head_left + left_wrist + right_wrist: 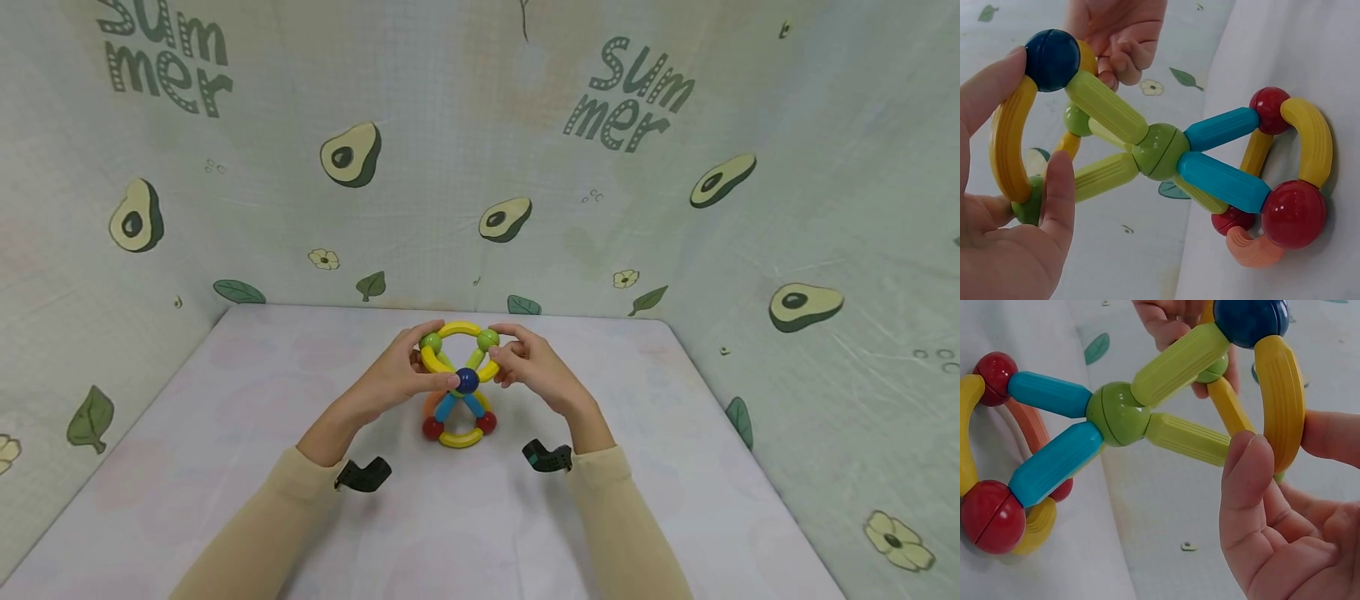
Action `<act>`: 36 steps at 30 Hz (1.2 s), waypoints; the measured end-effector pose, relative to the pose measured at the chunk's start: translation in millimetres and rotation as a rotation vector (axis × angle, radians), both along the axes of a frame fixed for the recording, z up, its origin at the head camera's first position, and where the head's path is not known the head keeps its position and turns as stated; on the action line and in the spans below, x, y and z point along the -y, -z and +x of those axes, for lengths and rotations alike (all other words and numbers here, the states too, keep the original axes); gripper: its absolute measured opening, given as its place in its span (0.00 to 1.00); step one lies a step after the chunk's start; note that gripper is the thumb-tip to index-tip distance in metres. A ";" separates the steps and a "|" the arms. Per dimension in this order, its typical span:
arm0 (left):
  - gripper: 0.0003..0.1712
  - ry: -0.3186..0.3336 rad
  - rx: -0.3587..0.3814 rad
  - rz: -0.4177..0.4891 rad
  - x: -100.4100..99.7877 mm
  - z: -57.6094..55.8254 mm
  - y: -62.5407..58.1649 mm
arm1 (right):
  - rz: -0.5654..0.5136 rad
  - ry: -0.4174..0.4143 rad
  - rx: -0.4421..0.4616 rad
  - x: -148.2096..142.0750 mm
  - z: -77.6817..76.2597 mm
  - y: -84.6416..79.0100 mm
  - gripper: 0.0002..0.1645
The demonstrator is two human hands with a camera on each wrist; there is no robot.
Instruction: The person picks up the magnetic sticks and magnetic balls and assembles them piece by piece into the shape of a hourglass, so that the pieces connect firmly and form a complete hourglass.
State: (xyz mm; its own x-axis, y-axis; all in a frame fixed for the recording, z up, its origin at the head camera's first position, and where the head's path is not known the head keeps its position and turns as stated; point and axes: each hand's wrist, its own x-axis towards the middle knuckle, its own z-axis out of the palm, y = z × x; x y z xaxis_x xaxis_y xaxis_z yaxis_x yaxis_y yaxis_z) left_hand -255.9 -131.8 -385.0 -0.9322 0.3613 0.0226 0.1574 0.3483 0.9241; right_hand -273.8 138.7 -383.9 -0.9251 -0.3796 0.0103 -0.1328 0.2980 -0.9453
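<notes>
A magnetic ball-and-rod toy (1160, 151) stands upright on the table, shaped like an hourglass. Its base has red balls (432, 428) joined by curved yellow and orange rods. Blue straight rods (1222, 181) rise to a green middle ball (1117, 414), and light green rods spread from there to the top ring. In the ring are a dark blue ball (467, 381), green balls (488, 339) and curved yellow rods. My left hand (390, 367) holds the ring's left side, thumb on the dark blue ball, fingers by a green ball. With my right hand (540, 367) I pinch the right curved yellow rod (1282, 400).
The toy stands mid-table on a pale cloth-covered tabletop (465, 533). Behind and at both sides hangs a cloth backdrop (435, 100) printed with avocados, leaves and lettering. A black wrist device (363, 475) sits by the left cuff, another black device (547, 457) by the right.
</notes>
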 end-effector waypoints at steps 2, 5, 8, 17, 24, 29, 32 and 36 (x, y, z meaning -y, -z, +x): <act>0.57 0.000 0.007 0.010 0.2 -0.3 0.8 | -0.005 -0.003 -0.003 0.3 0.3 -0.4 0.32; 0.56 0.003 0.010 0.025 0.7 -0.9 2.1 | -0.007 -0.003 -0.004 0.7 -0.1 0.5 0.31; 0.56 0.009 0.009 0.033 1.4 -2.0 3.8 | -0.009 -0.001 -0.007 0.7 -0.4 0.9 0.32; 0.56 0.022 0.005 0.023 2.2 -2.4 3.2 | -0.007 0.010 -0.012 1.0 0.4 1.5 0.32; 0.56 0.022 0.005 0.021 2.2 -3.4 2.7 | 0.007 -0.008 -0.024 -1.3 0.1 1.0 0.33; 0.56 0.021 0.010 0.039 3.1 -2.6 4.8 | 0.013 -0.040 -0.020 -4.4 0.2 2.2 0.35; 0.56 0.025 0.013 0.044 3.5 -1.9 5.2 | 0.007 -0.047 -0.019 -4.3 1.1 2.7 0.35; 0.56 0.029 0.019 0.045 3.8 -0.9 4.6 | -0.004 -0.045 -0.021 -3.1 1.3 3.7 0.35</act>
